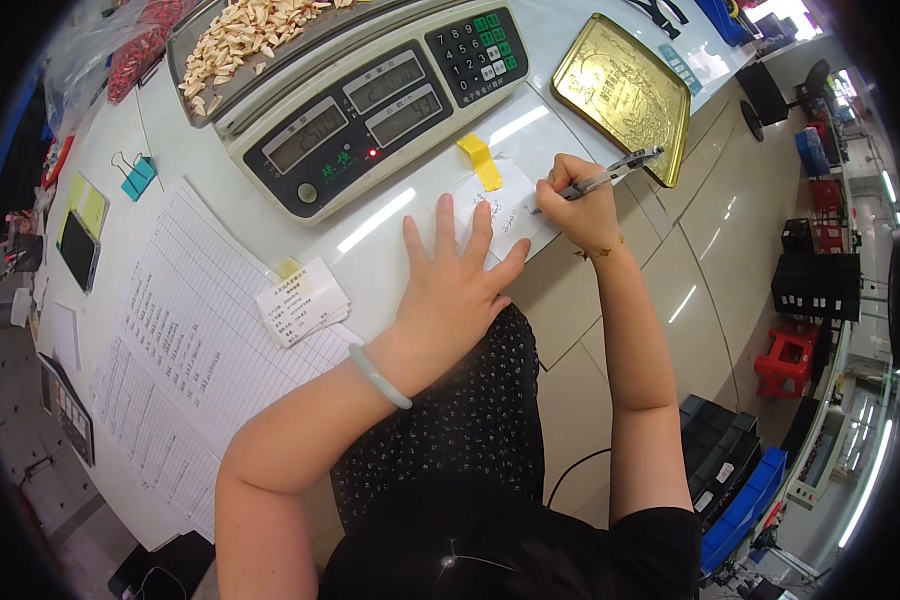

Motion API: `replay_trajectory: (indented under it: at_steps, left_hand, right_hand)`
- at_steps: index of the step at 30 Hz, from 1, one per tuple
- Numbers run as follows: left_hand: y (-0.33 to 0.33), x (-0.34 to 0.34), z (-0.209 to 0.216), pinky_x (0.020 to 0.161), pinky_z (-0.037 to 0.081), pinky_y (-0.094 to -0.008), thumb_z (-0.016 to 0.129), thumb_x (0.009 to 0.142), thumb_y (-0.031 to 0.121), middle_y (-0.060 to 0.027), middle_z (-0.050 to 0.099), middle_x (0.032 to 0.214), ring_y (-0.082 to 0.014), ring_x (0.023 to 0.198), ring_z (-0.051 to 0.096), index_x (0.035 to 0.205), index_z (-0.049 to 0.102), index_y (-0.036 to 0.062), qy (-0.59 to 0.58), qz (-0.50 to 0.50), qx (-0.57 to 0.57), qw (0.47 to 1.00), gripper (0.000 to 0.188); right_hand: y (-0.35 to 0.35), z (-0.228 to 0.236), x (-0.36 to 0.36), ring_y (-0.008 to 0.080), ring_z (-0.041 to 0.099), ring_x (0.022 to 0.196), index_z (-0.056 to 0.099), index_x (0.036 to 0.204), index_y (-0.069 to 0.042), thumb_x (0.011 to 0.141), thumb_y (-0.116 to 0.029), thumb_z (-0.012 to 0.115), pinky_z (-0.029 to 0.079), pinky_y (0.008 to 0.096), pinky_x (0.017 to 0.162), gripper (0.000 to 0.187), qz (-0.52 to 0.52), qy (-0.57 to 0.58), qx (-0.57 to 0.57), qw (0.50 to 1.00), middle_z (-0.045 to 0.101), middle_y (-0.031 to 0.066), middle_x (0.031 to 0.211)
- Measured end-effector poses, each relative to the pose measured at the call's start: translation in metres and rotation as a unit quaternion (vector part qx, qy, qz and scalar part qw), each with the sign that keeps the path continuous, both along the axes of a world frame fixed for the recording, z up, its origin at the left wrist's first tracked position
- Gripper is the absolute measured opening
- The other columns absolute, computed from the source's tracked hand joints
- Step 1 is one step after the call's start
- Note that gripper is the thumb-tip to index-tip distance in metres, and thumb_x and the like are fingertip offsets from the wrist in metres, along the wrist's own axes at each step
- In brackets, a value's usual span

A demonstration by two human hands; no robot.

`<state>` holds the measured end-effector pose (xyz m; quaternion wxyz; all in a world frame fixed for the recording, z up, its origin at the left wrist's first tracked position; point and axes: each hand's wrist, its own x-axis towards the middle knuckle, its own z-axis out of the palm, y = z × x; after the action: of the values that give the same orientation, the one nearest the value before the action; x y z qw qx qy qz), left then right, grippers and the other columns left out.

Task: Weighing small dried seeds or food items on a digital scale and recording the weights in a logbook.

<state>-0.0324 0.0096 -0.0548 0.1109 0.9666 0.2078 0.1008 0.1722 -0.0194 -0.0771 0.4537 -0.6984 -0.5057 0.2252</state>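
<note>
My right hand (580, 205) is closed round a pen (615, 174), its tip down on a small white paper (510, 192) with handwriting on it. Fingers spread, my left hand (452, 270) lies flat over the paper's left part and the table edge. A strip of yellow tape (481, 163) sticks at the paper's top. Just beyond stands a counting scale (370, 115) with lit displays and a keypad; many small pale pieces (245, 45) are heaped on its pan (195, 75).
A gold metal tray (625, 90) lies at the far right of the table. Printed labels (305, 303) rest on a handwritten sheet (185, 330) at left, near a phone (78, 248), a teal binder clip (135, 175) and a calculator (67, 410). A red stool (787, 360) and crates (715, 460) stand on the floor.
</note>
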Motion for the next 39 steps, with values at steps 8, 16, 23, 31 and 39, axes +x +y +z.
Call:
replay_trajectory:
  at_steps: [8,16,23,31,39]
  left_hand:
    - [-0.001,-0.001,0.001,0.087,0.027,-0.0660,0.068,0.070,0.028,-0.0178,0.030,0.130,-0.0471,0.120,0.026,0.123,0.043,0.0258,0.001,0.000,0.007,1.000,0.058]
    - [-0.002,0.002,-0.002,0.086,0.028,-0.0661,0.068,0.069,0.028,-0.0176,0.030,0.130,-0.0471,0.119,0.026,0.122,0.044,0.0254,-0.005,-0.007,0.015,1.000,0.058]
    - [0.002,-0.004,-0.002,0.087,0.027,-0.0673,0.068,0.068,0.029,-0.0195,0.032,0.130,-0.0472,0.120,0.026,0.122,0.045,0.0239,-0.019,0.004,0.013,1.000,0.060]
    - [-0.001,-0.024,-0.026,0.090,0.015,-0.0717,0.066,0.069,0.034,-0.0233,0.030,0.132,-0.0492,0.125,0.015,0.117,0.050,0.0195,-0.094,-0.019,-0.042,0.995,0.053]
    - [0.004,-0.025,-0.009,0.092,0.011,-0.0712,0.067,0.065,0.039,-0.0242,0.028,0.131,-0.0473,0.127,0.013,0.104,0.055,0.0154,-0.053,-0.049,-0.139,0.988,0.047]
  right_hand:
    - [0.002,0.000,-0.004,0.0040,0.031,0.051,0.033,0.056,-0.005,0.069,0.000,0.057,0.028,0.0212,0.045,0.028,-0.020,0.000,0.027,0.999,0.038,-0.0030,0.052]
    - [0.000,-0.005,-0.002,0.0042,0.029,0.051,0.032,0.055,-0.004,0.069,0.001,0.056,0.026,0.0215,0.045,0.028,-0.045,-0.004,0.048,0.998,0.035,-0.0036,0.052]
    - [0.006,-0.006,0.004,0.0041,0.034,0.048,0.036,0.057,-0.007,0.072,-0.003,0.056,0.028,0.0211,0.043,0.025,-0.019,0.029,0.075,0.997,0.036,-0.0034,0.052]
    - [0.012,-0.019,-0.016,0.0099,0.055,0.077,0.055,0.107,-0.003,0.085,-0.013,0.055,0.043,0.0216,0.068,0.024,-0.049,0.030,0.096,0.994,0.062,0.0059,0.081]
    - [-0.008,-0.029,-0.019,0.0119,0.045,0.074,0.044,0.090,-0.003,0.071,0.002,0.059,0.039,0.0240,0.071,0.025,0.027,-0.036,0.062,0.997,0.047,0.0020,0.078]
